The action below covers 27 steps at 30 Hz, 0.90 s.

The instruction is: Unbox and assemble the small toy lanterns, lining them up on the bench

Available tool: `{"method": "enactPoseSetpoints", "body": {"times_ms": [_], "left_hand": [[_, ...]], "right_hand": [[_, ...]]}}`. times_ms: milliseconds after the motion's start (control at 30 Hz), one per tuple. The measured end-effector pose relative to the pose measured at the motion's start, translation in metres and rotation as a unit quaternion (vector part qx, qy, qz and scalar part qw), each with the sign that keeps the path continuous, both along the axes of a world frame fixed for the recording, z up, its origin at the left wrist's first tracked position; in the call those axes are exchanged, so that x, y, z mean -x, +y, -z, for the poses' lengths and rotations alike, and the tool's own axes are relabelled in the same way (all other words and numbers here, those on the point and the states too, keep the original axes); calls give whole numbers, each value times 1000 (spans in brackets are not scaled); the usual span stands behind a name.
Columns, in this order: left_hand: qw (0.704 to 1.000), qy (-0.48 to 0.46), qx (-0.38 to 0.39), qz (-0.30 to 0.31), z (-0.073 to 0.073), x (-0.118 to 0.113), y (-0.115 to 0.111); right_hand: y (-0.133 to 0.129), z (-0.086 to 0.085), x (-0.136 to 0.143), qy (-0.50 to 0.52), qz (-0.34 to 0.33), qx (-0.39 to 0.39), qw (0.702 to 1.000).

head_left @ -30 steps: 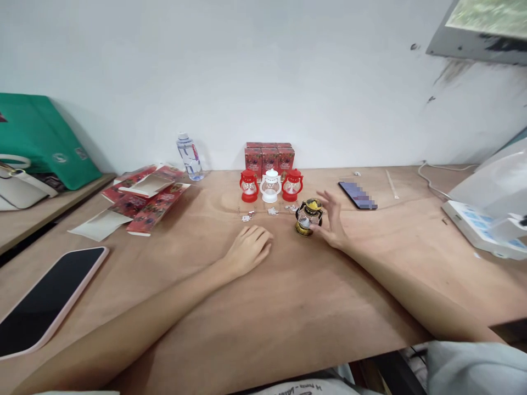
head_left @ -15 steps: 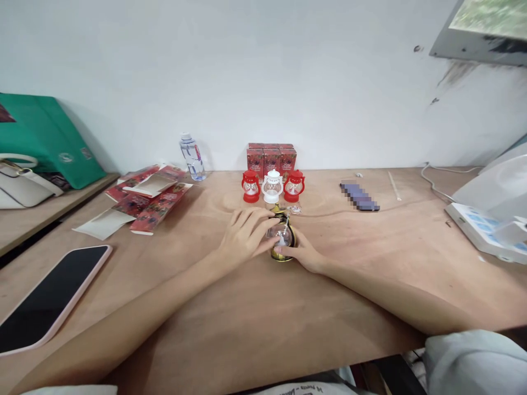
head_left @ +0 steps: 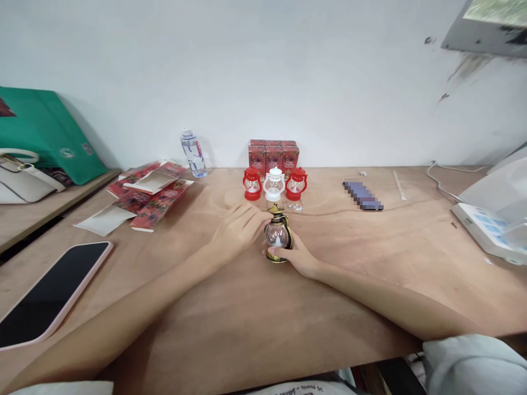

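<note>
A small black-and-gold toy lantern stands upright on the wooden table in front of me. Through its clear globe a little white tree-like figure shows. My right hand is wrapped round its right side and base, the thumb lying across the front. At the upper left of the lantern, my left hand has its bent fingers against the top part; the thumb side is partly hidden. Just behind stand a red lantern, a white lantern and another red lantern. Small white pieces lie near the lantern's top.
Red printed boxes are stacked by the wall. Left of them are a water bottle, flattened red boxes and a phone. To the right lie a dark blurred item, a thin strip and a white power strip.
My left hand has drawn slightly left and uncovered the globe's front. A thin white strand seen at the lantern's top is no longer visible. The view has shifted slightly.
</note>
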<state>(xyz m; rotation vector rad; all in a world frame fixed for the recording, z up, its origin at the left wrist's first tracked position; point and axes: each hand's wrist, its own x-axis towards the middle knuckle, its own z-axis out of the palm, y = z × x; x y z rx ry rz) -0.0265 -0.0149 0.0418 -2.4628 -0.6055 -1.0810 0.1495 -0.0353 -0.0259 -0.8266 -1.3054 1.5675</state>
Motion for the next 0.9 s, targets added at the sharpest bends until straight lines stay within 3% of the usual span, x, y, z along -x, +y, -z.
{"method": "enactPoseSetpoints", "body": {"times_ms": [200,300,567,900], "left_hand": [[979,-82,183,31,-16,5,-4],[971,-87,218,41,-18,3,-9],[993,2,39,113,3,-10,-13],[998,21,41,49,5,-11,-16]], "right_hand": [[-3,-1,-2,-54,-35,-54,996],[-4,-3,-2,-61,-50,-63,995],[-4,-5,2,-71,-1,-90,993],[-1,8,1,-105,8,-118,987]]}}
